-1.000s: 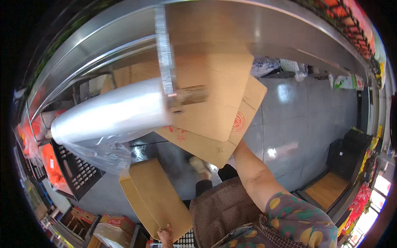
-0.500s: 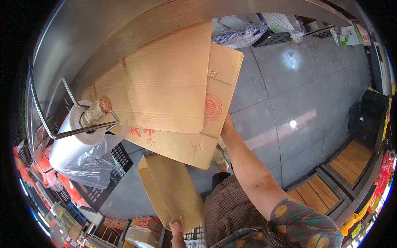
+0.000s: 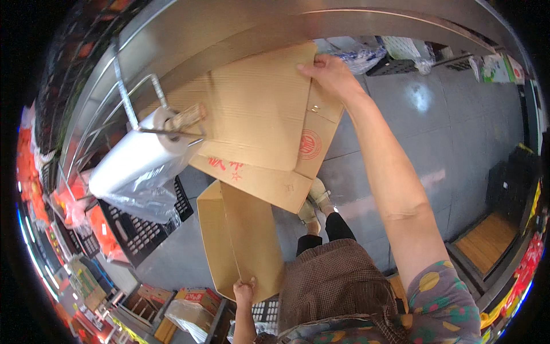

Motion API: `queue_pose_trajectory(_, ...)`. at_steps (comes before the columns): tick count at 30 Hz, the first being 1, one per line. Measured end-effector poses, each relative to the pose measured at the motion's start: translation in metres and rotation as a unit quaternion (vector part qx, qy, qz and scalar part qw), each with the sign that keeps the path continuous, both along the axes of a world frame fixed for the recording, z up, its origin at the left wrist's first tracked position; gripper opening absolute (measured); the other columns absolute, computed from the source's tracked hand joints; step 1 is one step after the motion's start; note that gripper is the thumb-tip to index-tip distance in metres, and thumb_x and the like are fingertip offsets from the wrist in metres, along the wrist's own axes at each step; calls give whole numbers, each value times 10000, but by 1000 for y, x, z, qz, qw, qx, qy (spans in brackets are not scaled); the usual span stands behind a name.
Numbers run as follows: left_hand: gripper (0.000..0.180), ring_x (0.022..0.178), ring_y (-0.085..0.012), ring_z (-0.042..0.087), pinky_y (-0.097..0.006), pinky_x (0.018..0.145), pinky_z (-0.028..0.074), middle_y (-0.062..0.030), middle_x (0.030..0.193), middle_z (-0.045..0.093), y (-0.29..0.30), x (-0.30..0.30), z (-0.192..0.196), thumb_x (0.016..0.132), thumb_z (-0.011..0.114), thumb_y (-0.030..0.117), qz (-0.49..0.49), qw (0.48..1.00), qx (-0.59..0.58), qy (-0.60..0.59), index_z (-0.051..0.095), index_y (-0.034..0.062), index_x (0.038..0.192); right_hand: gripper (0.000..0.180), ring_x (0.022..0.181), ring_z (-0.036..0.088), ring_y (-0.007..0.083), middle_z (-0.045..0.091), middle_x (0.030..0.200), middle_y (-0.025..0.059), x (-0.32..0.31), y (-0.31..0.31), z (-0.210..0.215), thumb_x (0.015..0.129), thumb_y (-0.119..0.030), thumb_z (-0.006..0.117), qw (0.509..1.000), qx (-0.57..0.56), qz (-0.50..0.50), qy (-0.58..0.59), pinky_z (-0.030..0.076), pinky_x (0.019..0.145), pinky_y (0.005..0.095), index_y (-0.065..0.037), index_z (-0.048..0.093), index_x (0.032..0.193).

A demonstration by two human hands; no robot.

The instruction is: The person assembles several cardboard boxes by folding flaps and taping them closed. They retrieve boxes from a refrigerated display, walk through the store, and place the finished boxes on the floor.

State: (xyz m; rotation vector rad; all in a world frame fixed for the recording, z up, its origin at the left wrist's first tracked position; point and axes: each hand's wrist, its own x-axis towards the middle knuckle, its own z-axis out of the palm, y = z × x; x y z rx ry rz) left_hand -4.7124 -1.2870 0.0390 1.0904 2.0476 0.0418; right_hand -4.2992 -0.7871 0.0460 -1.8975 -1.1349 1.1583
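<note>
My left hand (image 3: 244,290) is closed on the edge of a brown cardboard box (image 3: 252,235), opened out and tilted, at the lower middle. Up and to the right, my right hand (image 3: 331,74) pinches the right edge of a plain flattened cardboard sheet (image 3: 258,109), thumb on its face; some of its fingers are hidden. Behind that sheet lies another flattened carton (image 3: 281,186) with red printing and a round red mark. Both flat pieces rest near the curved metal counter edge.
A roll of clear plastic bags (image 3: 134,163) on a wire holder (image 3: 129,94) stands at the left. Below it is a black plastic crate (image 3: 134,229). Grey floor tiles (image 3: 412,137) stretch to the right, with a wooden slatted platform (image 3: 487,241) and black crates (image 3: 507,178) beyond.
My right hand has moved up from the printed carton's lower right edge to the plain sheet's upper right edge. My left hand still holds the box, which now shows more of its inside.
</note>
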Motion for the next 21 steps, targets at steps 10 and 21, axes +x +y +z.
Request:
queue_pose_trajectory(10,361,783,-372,655,-461,696,516,-216,783,662,3,21,28,761,700,407,-26,973,-151,171,695,64,873,297,873,673,214,650,1046,123,-64,-76,-1,937,-157,555,852,-140,-72,500,587,685,336,-10,502,1189)
queue_pose_trajectory(21,359,902,-332,653,-430,773,516,-160,937,683,-49,-4,46,788,651,438,80,948,-261,160,697,162,1013,290,856,651,169,653,1031,84,-190,-198,13,910,-170,609,818,-352,168,422,585,659,300,-10,566,1148)
